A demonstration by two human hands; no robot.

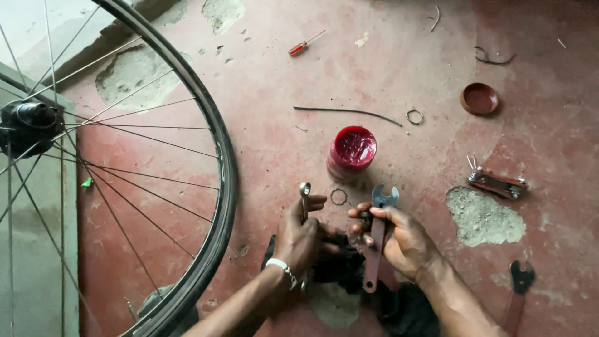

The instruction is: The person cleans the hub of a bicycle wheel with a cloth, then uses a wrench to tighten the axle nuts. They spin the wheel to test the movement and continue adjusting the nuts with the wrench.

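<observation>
Both forearms enter from the bottom edge and meet low in the centre, above a red, worn floor (281,143).

Left hand (299,237): wrist bent inward, bracelet at the wrist; fingers curled tight round a slim silver spanner (304,195), held upright, ring end above the knuckles.

Right hand (405,240): palm turned left, fingers closed round the shank of a flat open-ended wrench (376,240); blue-grey jaw head points up, reddish handle runs down past the palm.

The two tools stand near each other, heads apart. Between the hands lies a dark part on a black rag (340,268); its shape cannot be made out.

Nearby: open pot of red grease (352,151) just above the hands, a small ring (338,197) between pot and hands, spoked bicycle wheel (215,156) to the left.
</observation>
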